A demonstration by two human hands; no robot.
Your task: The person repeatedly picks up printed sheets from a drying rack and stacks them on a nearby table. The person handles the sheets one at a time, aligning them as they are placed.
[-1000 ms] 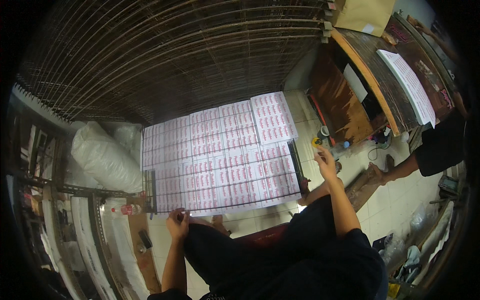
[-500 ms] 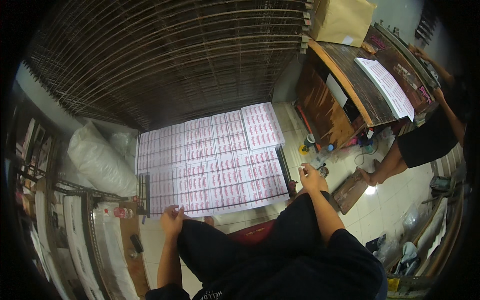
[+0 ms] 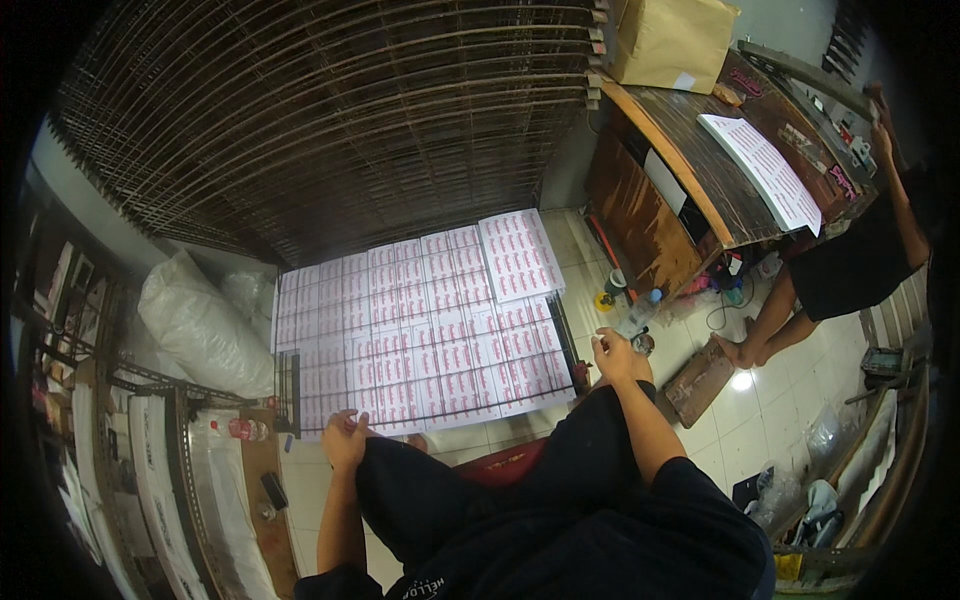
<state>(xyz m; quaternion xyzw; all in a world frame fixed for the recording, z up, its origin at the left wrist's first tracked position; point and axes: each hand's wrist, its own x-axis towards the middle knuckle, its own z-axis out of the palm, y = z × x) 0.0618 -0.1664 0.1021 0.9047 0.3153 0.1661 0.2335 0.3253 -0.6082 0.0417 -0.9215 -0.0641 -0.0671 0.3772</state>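
My left hand (image 3: 347, 437) rests by my left knee at the near left corner of a wire rack tray, its fingers loosely bent and apart, holding nothing visible. Over my right knee my right hand (image 3: 617, 358) is raised, thumb and fingers bent together; whatever may be between them is too small to make out. In front of both hands, white sheets printed in pink (image 3: 430, 350) lie side by side across the tray under thin wires. One separate printed sheet (image 3: 520, 255) overlaps the far right corner. Neither hand clearly touches the sheets.
Above the sheets rise stacked wire racks (image 3: 350, 120). A stack of printed paper (image 3: 765, 172) and a brown package (image 3: 672, 45) sit on the wooden table (image 3: 672, 115) at right, where a co-worker stands. A plastic bag (image 3: 205, 325) and a bottle (image 3: 247, 429) are at left.
At the right, the co-worker's arms have shifted and one hand is raised by the frame on the table. My hands stay nearly in place; the view has tilted slightly.
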